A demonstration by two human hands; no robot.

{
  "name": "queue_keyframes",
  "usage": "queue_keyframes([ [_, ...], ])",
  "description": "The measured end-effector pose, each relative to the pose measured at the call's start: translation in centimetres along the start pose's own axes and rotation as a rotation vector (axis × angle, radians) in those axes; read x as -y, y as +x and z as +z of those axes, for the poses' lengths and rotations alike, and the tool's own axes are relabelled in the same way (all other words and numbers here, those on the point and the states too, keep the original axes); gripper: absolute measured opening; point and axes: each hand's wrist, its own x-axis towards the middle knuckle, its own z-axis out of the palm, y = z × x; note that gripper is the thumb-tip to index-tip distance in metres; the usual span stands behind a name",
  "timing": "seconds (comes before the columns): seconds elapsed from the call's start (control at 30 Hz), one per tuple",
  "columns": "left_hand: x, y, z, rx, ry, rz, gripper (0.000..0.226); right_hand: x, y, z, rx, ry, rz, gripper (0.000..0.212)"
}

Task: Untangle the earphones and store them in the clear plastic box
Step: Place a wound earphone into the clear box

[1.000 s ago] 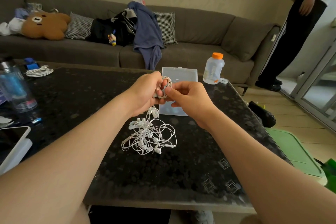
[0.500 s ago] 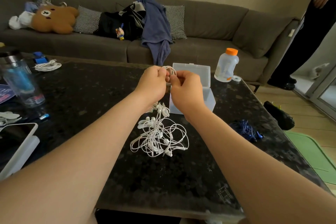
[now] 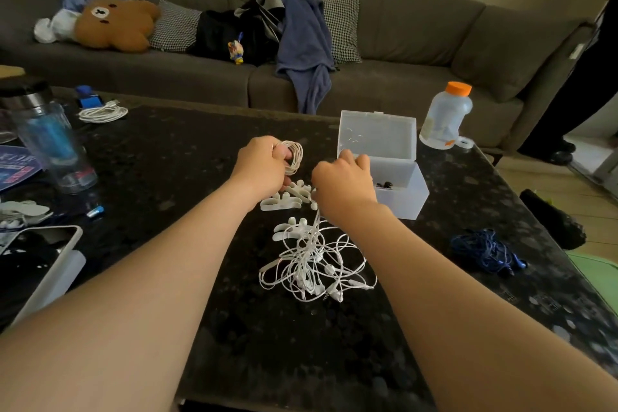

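A tangle of white earphones (image 3: 314, 264) lies on the black table (image 3: 167, 160) between my forearms. My left hand (image 3: 264, 167) holds a neat coil of white cable (image 3: 293, 157) wound round its fingers. My right hand (image 3: 344, 181) is curled just right of it and pinches a white cord that runs down into the tangle. The clear plastic box (image 3: 401, 191) stands open right behind my right hand, lid (image 3: 378, 135) up, with something small and dark inside. A bundle of blue earphones (image 3: 485, 251) lies to the right.
A tumbler (image 3: 50, 144), a coiled white cable (image 3: 102, 113) and a phone (image 3: 36, 261) occupy the table's left side. An orange-capped bottle (image 3: 446, 115) stands at the far right edge. Behind is a grey sofa (image 3: 401, 40) with cushions and clothes; a person (image 3: 575, 84) stands at right.
My hands have moved apart and lower: the left keeps the coil, the right has dropped toward the box and pulls a cord. The view has shifted, showing the blue earphones.
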Motion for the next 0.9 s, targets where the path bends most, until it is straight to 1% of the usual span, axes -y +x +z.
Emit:
queue_keyframes([
  [0.13,0.7,0.7,0.1,-0.056,0.076,-0.008,0.021,0.5,0.5,0.7,0.134,-0.146,-0.012,0.032],
  [0.17,1.0,0.9,0.1,-0.072,0.099,-0.007,0.022,0.5,0.6,0.7,0.153,-0.179,-0.020,0.032],
  [0.27,1.8,1.4,-0.2,-0.144,0.147,-0.038,0.024,0.5,1.1,0.6,0.166,-0.189,-0.009,0.024],
  [0.37,2.3,1.5,-0.5,-0.189,0.186,-0.041,0.025,0.8,1.1,0.2,0.193,-0.168,0.010,0.027],
  [0.47,2.5,1.1,-0.4,-0.143,0.239,-0.037,0.028,1.1,1.0,0.2,0.194,-0.171,-0.002,0.031],
  [0.6,2.6,1.0,-0.1,-0.002,0.326,-0.124,0.029,1.5,1.3,0.2,0.161,-0.122,-0.005,0.035],
  [0.67,2.7,1.1,-0.1,0.047,0.378,-0.114,0.028,1.8,1.3,0.3,0.161,-0.107,0.007,0.040],
  [0.73,3.0,1.3,0.0,0.067,0.389,-0.078,0.025,1.9,1.2,0.3,0.152,-0.089,0.023,0.036],
  [0.83,3.5,1.4,0.0,0.050,0.430,-0.044,0.021,1.8,0.9,0.0,0.136,-0.073,0.032,0.021],
  [0.9,3.8,1.4,0.0,0.033,0.474,-0.045,0.023,1.7,0.7,-0.1,0.130,-0.064,0.023,0.019],
])
